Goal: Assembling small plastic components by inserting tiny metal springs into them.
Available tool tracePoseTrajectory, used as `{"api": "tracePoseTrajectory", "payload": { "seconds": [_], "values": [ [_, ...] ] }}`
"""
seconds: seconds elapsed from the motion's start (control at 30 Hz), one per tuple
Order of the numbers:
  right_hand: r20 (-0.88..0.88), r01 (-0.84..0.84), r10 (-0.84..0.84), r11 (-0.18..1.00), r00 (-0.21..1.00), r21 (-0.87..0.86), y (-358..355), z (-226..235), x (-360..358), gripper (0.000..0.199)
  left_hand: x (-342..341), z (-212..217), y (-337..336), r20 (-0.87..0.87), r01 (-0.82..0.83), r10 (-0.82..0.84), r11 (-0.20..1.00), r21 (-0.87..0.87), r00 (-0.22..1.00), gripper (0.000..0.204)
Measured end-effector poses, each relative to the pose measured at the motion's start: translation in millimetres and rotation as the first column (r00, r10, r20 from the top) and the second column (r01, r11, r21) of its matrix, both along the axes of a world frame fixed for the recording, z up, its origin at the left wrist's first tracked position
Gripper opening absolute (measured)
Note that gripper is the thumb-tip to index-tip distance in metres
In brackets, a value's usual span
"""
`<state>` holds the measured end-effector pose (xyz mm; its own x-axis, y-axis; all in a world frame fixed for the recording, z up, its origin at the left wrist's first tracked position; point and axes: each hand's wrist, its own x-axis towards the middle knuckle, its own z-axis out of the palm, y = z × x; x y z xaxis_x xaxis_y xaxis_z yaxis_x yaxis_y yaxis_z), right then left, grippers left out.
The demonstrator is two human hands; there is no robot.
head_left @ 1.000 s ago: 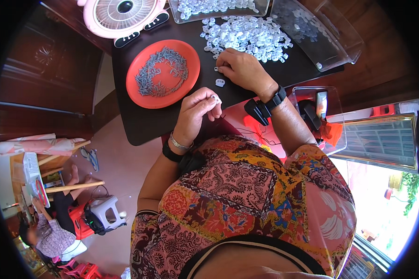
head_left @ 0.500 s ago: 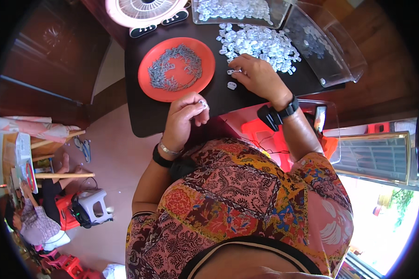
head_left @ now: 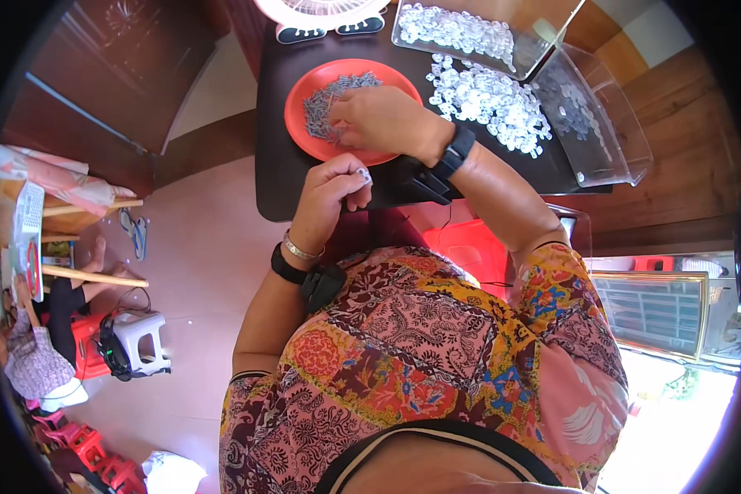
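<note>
My left hand (head_left: 331,191) hovers at the near edge of the black table (head_left: 273,148), pinching a small clear plastic piece (head_left: 361,174) between thumb and fingers. My right hand (head_left: 380,122) reaches over the red plate (head_left: 301,115) and its fingertips rest among the small grey metal parts (head_left: 321,103) heaped there; whether it grips one is hidden. A pile of clear plastic pieces (head_left: 490,97) lies loose on the table just right of the plate.
Two clear plastic boxes stand at the back: one (head_left: 461,29) holding clear pieces, another (head_left: 601,123) tipped at the right. A white fan (head_left: 321,12) sits behind the plate. A red crate (head_left: 469,251) is under the table. Another person (head_left: 33,362) sits at far left beside a white stool (head_left: 140,337).
My right hand has moved left from the loose pile of clear pieces onto the red plate. My left hand keeps its clear piece and stays near the table edge.
</note>
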<state>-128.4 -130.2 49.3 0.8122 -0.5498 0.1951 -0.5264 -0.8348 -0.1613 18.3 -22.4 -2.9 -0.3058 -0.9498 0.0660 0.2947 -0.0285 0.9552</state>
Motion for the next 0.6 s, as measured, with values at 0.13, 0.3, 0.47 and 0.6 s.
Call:
{"api": "tracePoseTrajectory", "payload": {
  "seconds": [0.13,0.3,0.47,0.6],
  "values": [
    [-0.015,-0.023,0.022,0.999,1.0,-0.04,-2,-9,13,0.017,1,-3,0,-0.01,0.015,-0.015,1.0,0.004,1.0,0.012],
    [0.003,-0.058,0.058,0.994,0.998,-0.093,-10,-23,5,0.015,1,-6,-1,-0.026,0.036,-0.036,0.999,-0.007,0.999,0.012],
    [-0.088,-0.013,0.001,0.991,0.996,-0.132,-10,-21,-6,0.015,0,-3,0,-0.03,0.039,-0.039,0.999,-0.005,0.999,0.012],
    [-0.064,0.035,-0.052,0.969,0.997,-0.245,-5,-21,-7,0.015,-1,-5,0,-0.025,0.032,-0.032,0.999,-0.012,0.999,0.013]
  ]
}}
